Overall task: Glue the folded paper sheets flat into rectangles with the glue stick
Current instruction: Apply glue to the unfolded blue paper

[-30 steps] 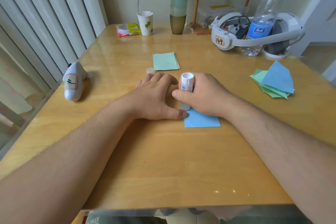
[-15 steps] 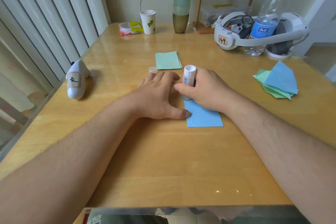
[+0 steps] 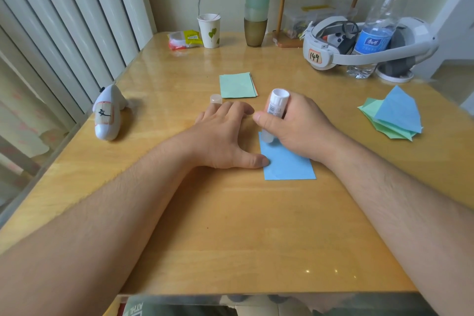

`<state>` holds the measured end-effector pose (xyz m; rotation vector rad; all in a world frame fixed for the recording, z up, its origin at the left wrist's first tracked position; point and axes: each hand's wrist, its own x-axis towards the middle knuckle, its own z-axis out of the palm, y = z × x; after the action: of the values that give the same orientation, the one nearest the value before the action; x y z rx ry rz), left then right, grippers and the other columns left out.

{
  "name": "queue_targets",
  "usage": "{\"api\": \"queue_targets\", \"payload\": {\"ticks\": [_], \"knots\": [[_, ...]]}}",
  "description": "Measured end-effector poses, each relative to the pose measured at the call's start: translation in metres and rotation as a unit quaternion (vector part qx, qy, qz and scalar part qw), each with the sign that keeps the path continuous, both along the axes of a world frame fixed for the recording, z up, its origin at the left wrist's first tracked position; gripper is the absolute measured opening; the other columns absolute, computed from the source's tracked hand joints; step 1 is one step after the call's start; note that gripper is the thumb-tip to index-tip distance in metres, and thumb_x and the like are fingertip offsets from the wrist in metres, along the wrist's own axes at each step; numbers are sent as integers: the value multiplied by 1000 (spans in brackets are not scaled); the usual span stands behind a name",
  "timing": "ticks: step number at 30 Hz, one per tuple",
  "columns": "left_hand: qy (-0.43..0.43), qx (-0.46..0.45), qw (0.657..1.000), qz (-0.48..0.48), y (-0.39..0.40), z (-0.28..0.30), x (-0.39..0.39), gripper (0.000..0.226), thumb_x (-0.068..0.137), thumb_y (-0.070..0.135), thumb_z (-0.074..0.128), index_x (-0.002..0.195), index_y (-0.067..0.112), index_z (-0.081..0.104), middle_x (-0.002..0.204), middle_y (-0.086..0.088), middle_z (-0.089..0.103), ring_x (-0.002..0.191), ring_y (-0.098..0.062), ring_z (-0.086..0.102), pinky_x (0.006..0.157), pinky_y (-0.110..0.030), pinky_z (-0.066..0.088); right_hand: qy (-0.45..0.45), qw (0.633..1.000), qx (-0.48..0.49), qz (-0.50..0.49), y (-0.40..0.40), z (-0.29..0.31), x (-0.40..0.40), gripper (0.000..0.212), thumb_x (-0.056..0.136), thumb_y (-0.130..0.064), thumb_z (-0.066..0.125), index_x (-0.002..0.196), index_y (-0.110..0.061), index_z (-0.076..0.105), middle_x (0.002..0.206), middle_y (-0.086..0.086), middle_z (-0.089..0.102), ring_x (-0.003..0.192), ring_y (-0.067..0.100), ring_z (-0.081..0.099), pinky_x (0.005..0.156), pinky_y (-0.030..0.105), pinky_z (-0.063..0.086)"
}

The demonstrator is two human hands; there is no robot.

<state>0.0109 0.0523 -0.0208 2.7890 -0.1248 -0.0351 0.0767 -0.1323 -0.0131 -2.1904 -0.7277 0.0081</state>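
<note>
Wooden and glossy, the worktop (image 3: 230,226) fills most of the frame, with white slatted blinds down the left edge. At the centre, my right hand (image 3: 295,126) has its fingers (image 3: 264,118) wrapped round the glue stick (image 3: 275,113), which stands nearly upright, leaning a little away from me, its lower end touching the upper left corner of the blue sheet (image 3: 287,161). My left hand (image 3: 225,136) lies flat just left of it, fingers spread and holding nothing, thumb tip pinning the sheet's left edge. That sheet's long axis runs away from me, so I judge the next stroke should travel down toward its lower edge, under my right hand, the nearer one. Just above my left fingers stands the stick's cap (image 3: 216,99), then a flat green rectangle (image 3: 237,84). Well apart at the right edge lies a pile of folded sheets (image 3: 395,118).
</note>
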Motion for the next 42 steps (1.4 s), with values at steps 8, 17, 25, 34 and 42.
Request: {"api": "queue_targets", "payload": {"ticks": [8,17,25,34,42], "knots": [[-7,2,1000,2,-1,0,-1,99,66,80,72,143,34,30,134,19,30,141,-16,23,116,-39,25,10,998,-49,34,0,-2,-9,23,88,-38,74,76,-31,55,68,-19,63,65,0,54,59,19,40],[-6,-5,1000,-2,-2,2,-3,97,68,78,72,144,35,31,143,14,34,141,-17,23,117,-40,25,1,999,-48,23,7,-1,3,24,89,-46,76,84,-31,58,75,-15,66,69,-1,58,61,20,42],[-6,-1,1000,-5,-1,2,-2,95,70,78,73,143,35,30,134,17,30,137,-16,26,115,-40,27,-83,995,12,-63,1,-2,12,32,90,-46,75,89,-18,59,76,-5,68,70,5,59,61,24,45],[-9,-101,995,14,10,-1,7,50,90,28,64,135,33,43,130,16,44,131,-18,32,113,-39,33,-24,999,-39,-8,2,-6,-5,33,89,-46,73,88,-16,60,77,1,66,73,16,57,67,32,47],[-27,-70,997,5,8,-4,5,45,95,47,59,134,31,43,138,12,45,131,-19,31,115,-42,31,12,997,-62,37,-10,2,-22,30,86,-43,79,82,-19,60,68,-5,63,60,6,47,58,28,41]]}}
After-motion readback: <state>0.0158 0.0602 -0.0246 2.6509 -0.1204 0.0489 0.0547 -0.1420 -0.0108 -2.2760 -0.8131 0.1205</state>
